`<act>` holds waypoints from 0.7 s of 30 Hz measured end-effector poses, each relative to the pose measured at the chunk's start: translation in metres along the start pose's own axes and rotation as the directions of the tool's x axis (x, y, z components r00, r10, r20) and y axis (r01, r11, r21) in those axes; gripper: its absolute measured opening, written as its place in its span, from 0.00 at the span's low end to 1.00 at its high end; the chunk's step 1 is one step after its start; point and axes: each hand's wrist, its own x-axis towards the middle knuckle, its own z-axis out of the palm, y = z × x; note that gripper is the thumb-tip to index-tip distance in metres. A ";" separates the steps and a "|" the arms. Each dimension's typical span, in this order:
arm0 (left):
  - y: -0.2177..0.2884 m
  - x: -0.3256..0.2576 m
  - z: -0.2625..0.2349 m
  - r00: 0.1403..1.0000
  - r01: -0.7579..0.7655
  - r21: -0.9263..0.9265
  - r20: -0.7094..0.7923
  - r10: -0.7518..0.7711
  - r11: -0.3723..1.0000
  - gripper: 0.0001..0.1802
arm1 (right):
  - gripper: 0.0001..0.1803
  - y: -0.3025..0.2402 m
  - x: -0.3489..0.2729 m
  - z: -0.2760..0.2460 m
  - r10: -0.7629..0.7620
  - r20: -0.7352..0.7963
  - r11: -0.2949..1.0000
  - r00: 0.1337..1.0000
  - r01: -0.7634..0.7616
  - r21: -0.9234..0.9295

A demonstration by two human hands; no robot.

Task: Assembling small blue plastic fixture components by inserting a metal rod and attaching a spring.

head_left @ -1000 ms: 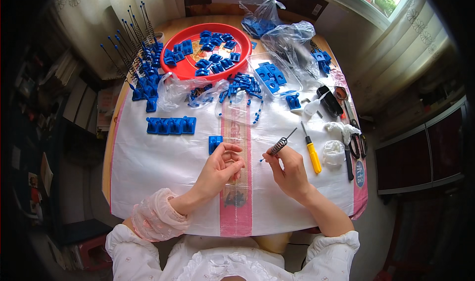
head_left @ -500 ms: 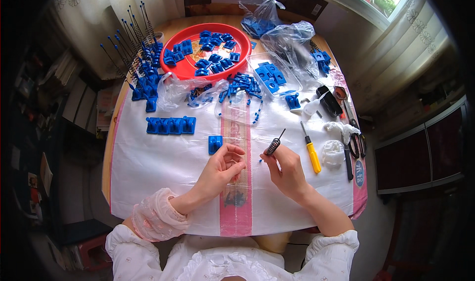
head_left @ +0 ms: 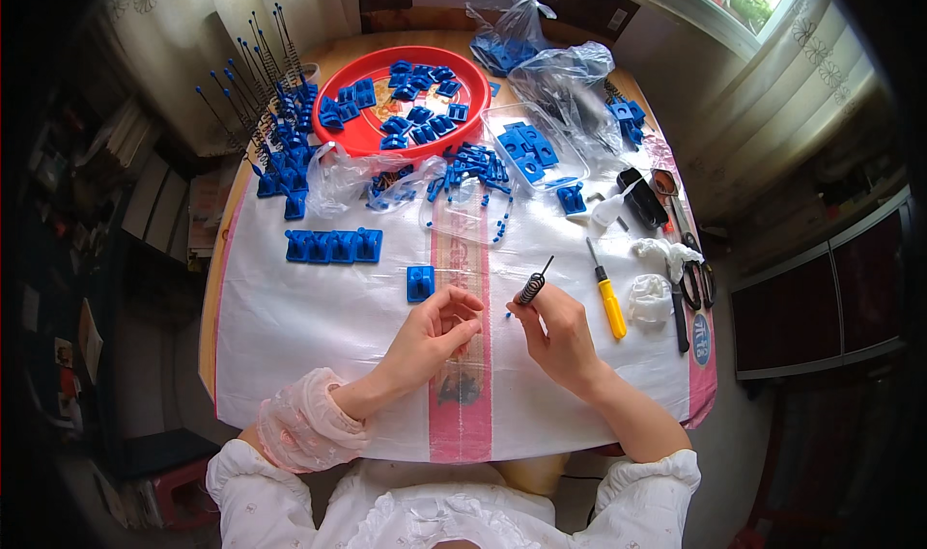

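near the middle, the right hand (head_left: 560, 337) pinched a small black spring (head_left: 533, 285); the left hand (head_left: 430, 332) curled its fingers together beside it.

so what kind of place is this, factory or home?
Likely a home used for piecework: a curtained window, a round table under a plastic sheet, and a red tray of blue plastic parts.
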 end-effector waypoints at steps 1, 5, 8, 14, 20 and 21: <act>0.000 0.000 0.000 1.000 0.003 0.007 0.000 -0.003 1.000 0.10 | 0.07 0.000 0.000 0.000 -0.003 -0.002 1.000 1.000 0.003 0.001; 0.001 0.000 0.000 1.000 0.007 0.026 0.006 -0.007 1.000 0.10 | 0.07 0.000 0.000 0.000 -0.001 -0.002 1.000 1.000 0.001 0.002; 0.000 0.000 -0.001 1.000 -0.001 0.030 0.013 0.001 1.000 0.10 | 0.06 0.000 0.000 0.000 0.004 0.000 1.000 1.000 -0.004 -0.002; 0.001 0.000 0.001 1.000 -0.022 0.040 0.013 0.021 0.999 0.09 | 0.06 -0.002 0.001 -0.001 -0.002 -0.011 1.000 1.000 0.002 0.003; 0.000 0.000 0.000 1.000 -0.004 0.039 0.013 0.004 0.999 0.08 | 0.06 -0.002 0.001 0.000 0.000 -0.007 1.000 1.000 0.000 0.007; 0.000 0.000 0.000 1.000 -0.003 0.043 0.016 0.002 0.999 0.08 | 0.06 -0.002 0.001 0.000 0.000 -0.004 1.000 1.000 0.000 0.003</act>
